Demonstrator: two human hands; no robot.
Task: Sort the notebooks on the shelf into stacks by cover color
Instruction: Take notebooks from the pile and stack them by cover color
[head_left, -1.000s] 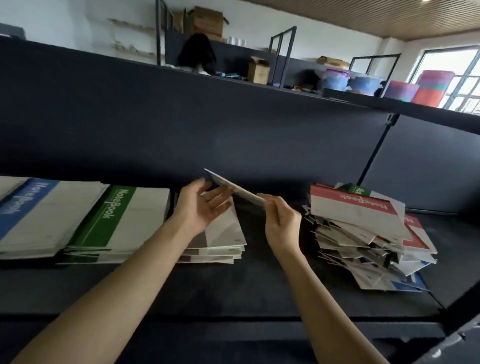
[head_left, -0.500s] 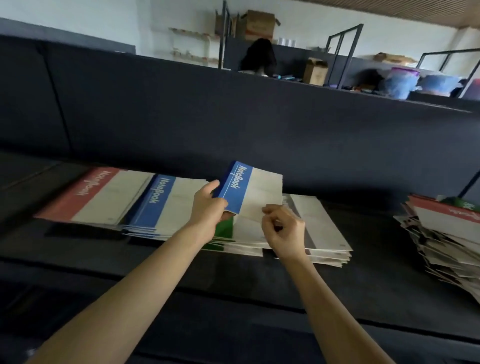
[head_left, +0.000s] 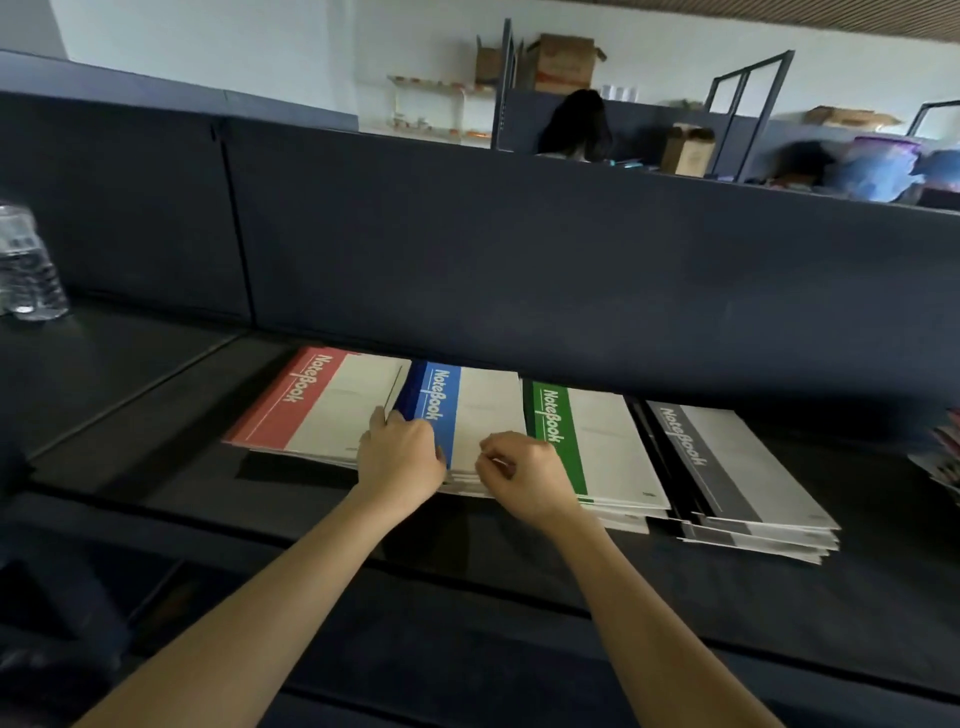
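Four flat notebook piles lie side by side on the dark shelf (head_left: 156, 415), left to right: red stack (head_left: 311, 405), blue stack (head_left: 488, 410), green stack (head_left: 597, 447), grey stack (head_left: 737, 467), covers white with coloured bands; untidy mixed pile (head_left: 943, 457) at right edge.

Showing left hand (head_left: 400, 454) and right hand (head_left: 524, 478) bare, with both forearms, slender and smooth, going uncovered all the way down to the bottom edge of the view
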